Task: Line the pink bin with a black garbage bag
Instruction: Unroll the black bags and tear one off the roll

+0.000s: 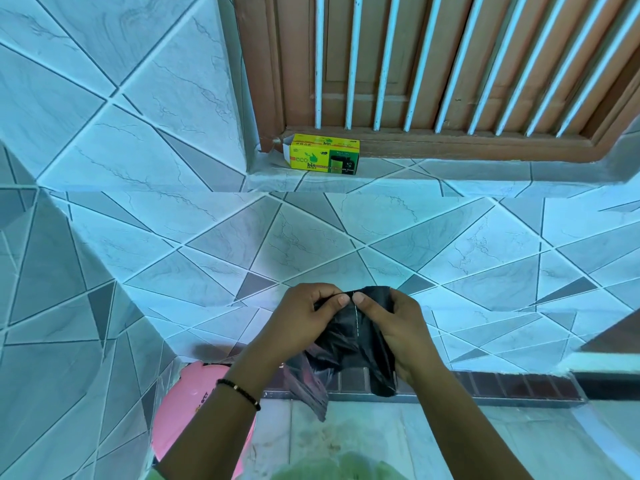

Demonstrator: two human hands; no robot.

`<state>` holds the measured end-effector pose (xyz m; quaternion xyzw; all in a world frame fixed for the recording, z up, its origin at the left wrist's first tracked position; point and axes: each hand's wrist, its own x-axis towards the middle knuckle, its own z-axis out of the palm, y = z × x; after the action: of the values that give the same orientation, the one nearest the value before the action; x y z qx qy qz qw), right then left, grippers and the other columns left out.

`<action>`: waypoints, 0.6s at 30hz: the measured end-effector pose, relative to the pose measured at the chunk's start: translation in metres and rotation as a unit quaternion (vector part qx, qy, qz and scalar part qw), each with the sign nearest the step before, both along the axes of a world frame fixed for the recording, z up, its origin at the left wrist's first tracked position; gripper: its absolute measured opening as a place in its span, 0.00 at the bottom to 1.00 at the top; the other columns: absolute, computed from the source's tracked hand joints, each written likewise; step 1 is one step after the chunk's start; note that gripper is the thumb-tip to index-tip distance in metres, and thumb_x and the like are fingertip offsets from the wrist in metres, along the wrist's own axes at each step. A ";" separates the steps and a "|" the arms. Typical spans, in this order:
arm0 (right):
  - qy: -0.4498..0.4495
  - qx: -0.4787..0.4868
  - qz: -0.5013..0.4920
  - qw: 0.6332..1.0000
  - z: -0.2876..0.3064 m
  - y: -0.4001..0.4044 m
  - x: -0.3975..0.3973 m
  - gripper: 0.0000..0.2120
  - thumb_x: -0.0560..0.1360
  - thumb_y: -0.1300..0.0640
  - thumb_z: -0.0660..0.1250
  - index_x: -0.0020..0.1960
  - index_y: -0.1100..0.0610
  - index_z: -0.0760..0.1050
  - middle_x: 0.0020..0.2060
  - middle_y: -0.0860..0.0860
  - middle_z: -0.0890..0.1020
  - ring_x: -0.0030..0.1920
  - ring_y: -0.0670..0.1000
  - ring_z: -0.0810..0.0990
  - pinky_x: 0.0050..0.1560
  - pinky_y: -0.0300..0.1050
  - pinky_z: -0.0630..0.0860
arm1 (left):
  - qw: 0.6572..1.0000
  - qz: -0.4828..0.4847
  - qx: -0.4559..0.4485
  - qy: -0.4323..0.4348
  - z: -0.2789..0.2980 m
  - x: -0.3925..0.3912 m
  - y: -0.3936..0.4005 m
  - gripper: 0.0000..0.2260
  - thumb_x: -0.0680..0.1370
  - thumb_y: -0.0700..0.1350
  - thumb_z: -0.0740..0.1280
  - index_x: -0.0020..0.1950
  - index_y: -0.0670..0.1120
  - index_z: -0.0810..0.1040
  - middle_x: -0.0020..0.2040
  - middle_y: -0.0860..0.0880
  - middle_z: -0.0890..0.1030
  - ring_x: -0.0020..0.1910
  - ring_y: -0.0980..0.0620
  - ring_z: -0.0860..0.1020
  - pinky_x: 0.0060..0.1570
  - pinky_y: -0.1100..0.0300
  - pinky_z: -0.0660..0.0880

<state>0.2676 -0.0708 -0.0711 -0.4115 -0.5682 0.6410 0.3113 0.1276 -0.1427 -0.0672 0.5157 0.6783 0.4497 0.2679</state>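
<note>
Both hands, left hand (308, 315) and right hand (398, 327), pinch the thin black plastic garbage bag (349, 336) at its perforated seam. The bag is not yet opened. The round pink plastic bin (188, 407) remains unlined.

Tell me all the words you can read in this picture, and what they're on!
"eco" and "bin": on the front of the yellow garbage bag box on the window ledge.
"bin": again on the box's top, small.
The rest of the box's print: too small and blurred to read.
Orange print on the pink bin: mostly hidden behind the left arm, unreadable.
</note>
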 end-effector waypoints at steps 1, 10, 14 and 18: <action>0.000 0.017 -0.003 1.000 0.001 -0.001 0.000 0.08 0.69 0.55 0.74 0.43 0.59 0.81 0.41 0.62 0.84 0.45 0.62 0.83 0.48 0.57 0.80 | 1.000 0.001 0.002 0.005 0.000 0.000 0.000 0.10 0.77 0.47 0.65 0.36 0.55 0.79 0.30 0.58 0.79 0.33 0.61 0.76 0.36 0.68 0.70; 0.028 -0.079 0.039 0.996 0.008 -0.006 -0.004 0.16 0.70 0.47 0.71 0.41 0.59 0.72 0.38 0.60 0.76 0.39 0.56 0.76 0.44 0.54 0.74 | 0.999 -0.022 0.007 -0.046 -0.001 0.001 -0.002 0.10 0.77 0.49 0.65 0.37 0.49 0.80 0.35 0.46 0.82 0.34 0.55 0.78 0.39 0.57 0.74; 0.025 -0.093 0.048 0.994 0.014 -0.007 -0.007 0.16 0.73 0.45 0.67 0.42 0.59 0.73 0.37 0.60 0.76 0.39 0.58 0.77 0.45 0.55 0.76 | 0.995 -0.032 0.003 -0.095 0.005 0.002 -0.003 0.10 0.77 0.49 0.65 0.37 0.52 0.81 0.33 0.52 0.81 0.34 0.56 0.80 0.37 0.61 0.76; 0.003 -0.055 0.074 0.996 0.021 -0.005 -0.007 0.18 0.74 0.43 0.65 0.37 0.59 0.70 0.32 0.57 0.71 0.35 0.54 0.71 0.39 0.47 0.69 | 0.992 -0.055 0.005 -0.115 0.009 0.003 -0.005 0.16 0.76 0.52 0.65 0.29 0.50 0.74 0.26 0.56 0.70 0.27 0.60 0.68 0.30 0.68 0.64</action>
<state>0.2603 -0.0758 -0.0502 -0.3824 -0.5600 0.6941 0.2418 0.1307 -0.1481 -0.0582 0.4986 0.6112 0.4938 0.3660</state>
